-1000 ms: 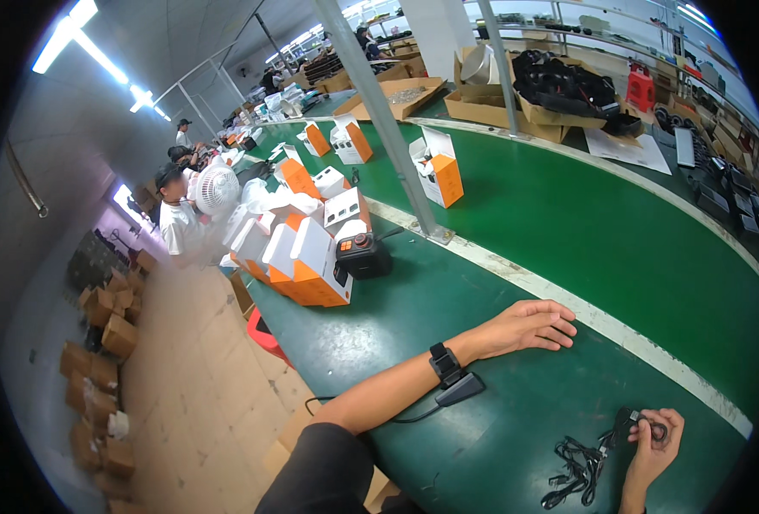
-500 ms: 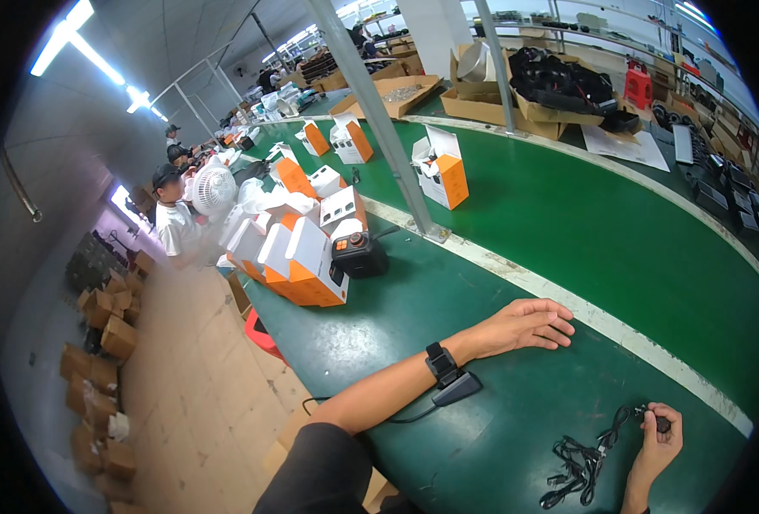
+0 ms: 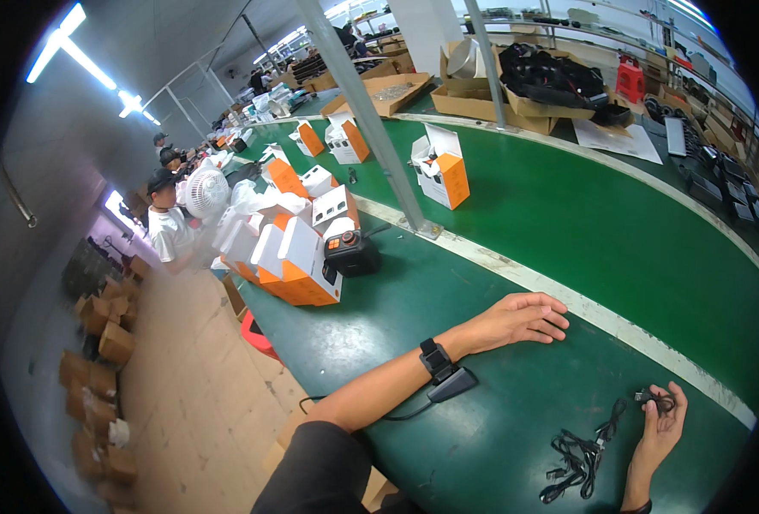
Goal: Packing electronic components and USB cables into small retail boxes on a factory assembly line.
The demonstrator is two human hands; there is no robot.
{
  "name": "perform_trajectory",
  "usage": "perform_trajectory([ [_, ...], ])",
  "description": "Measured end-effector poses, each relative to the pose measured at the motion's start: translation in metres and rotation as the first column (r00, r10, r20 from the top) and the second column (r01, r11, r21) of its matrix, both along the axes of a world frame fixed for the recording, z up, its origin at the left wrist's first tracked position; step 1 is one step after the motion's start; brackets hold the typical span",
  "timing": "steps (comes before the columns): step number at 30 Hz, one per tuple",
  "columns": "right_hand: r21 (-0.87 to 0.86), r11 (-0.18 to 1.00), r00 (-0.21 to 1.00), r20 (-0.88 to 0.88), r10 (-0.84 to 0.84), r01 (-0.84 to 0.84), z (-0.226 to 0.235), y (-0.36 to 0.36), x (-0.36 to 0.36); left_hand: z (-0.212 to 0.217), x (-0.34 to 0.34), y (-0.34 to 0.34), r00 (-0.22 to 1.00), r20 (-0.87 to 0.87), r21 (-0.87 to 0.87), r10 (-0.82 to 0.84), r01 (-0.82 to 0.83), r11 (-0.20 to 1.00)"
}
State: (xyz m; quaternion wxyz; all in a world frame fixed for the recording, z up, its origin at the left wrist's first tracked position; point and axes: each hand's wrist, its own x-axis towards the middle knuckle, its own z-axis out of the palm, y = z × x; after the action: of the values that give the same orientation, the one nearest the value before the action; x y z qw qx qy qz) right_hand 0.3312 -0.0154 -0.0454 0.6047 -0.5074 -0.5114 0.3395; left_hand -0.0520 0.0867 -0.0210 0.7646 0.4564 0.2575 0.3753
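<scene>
My left hand (image 3: pixel 521 320) rests on the green bench beside the pale edge strip, its fingers loosely stretched out and holding nothing. A black strap and a small dark device sit on that wrist. At the lower right, my right hand (image 3: pixel 660 433) grips a bundled black cable (image 3: pixel 651 400) between thumb and fingers, with a plug end showing. Just left of it, several tangled black cables (image 3: pixel 575 463) with connectors lie on the bench top.
Open white-and-orange boxes (image 3: pixel 298 274) cluster at the bench's left end, with a black device (image 3: pixel 352 254) beside them. A grey post (image 3: pixel 379 128) rises from the edge strip. Another box (image 3: pixel 448 178) stands on the green belt. People work at the far left near a white fan (image 3: pixel 206 192).
My right hand has turned and its fingers have lifted, bringing the held cable and its plug end into clearer view. My left hand stays in the same place on the bench.
</scene>
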Motion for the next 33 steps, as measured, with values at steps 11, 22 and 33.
perform_trajectory([
  [11, -0.131, 0.988, 0.989, -0.137, 0.059, -0.077, 0.014, 0.002, 0.004, 0.0, -0.01, 0.022, 0.852, -0.149, 0.304, 0.502, -0.444, 0.843],
  [22, -0.072, 0.99, 0.982, -0.152, 0.109, -0.121, 0.009, 0.007, -0.001, 0.026, -0.138, 0.168, -0.051, -0.097, 0.844, 0.994, -0.533, 0.055],
  [33, -0.032, 0.995, 0.984, -0.156, 0.083, -0.089, 0.004, 0.005, 0.004, 0.062, 0.016, 0.007, 0.183, -0.132, 0.907, 0.974, -0.375, 0.193],
])
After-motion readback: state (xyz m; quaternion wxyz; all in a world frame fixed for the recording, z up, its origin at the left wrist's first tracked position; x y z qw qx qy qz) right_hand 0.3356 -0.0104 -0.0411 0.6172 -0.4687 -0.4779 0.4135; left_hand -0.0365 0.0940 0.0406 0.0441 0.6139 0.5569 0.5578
